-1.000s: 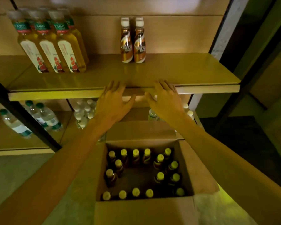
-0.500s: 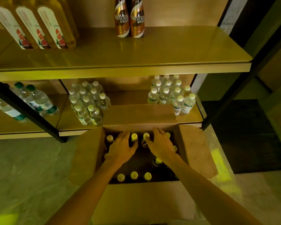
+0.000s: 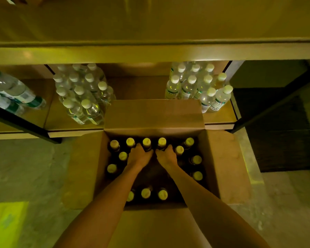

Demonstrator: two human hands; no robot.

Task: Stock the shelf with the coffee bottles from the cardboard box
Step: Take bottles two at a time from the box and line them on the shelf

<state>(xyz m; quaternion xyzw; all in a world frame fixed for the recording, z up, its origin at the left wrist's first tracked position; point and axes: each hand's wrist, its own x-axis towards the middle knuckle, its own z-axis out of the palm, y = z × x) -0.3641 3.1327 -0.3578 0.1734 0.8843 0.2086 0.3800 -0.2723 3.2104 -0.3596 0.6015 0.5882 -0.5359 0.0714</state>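
Caps of thirteen coffee bottles (image 3: 145, 193) show in the open cardboard box (image 3: 224, 167) on the floor before the shelf (image 3: 150, 53). Two hands reach in, side by side. The left hand (image 3: 139, 156) curls round one back-row bottle (image 3: 146, 142), the right hand (image 3: 166, 156) round its neighbour (image 3: 162, 141).

Reaching forward and down with both bare forearms converging; holding left hand (image 3: 139, 156) and right hand (image 3: 166, 156) just beside each other, backs up, curling the fingers round necks of two coffee bottles (image 3: 146, 142) ahead of the knuckles.
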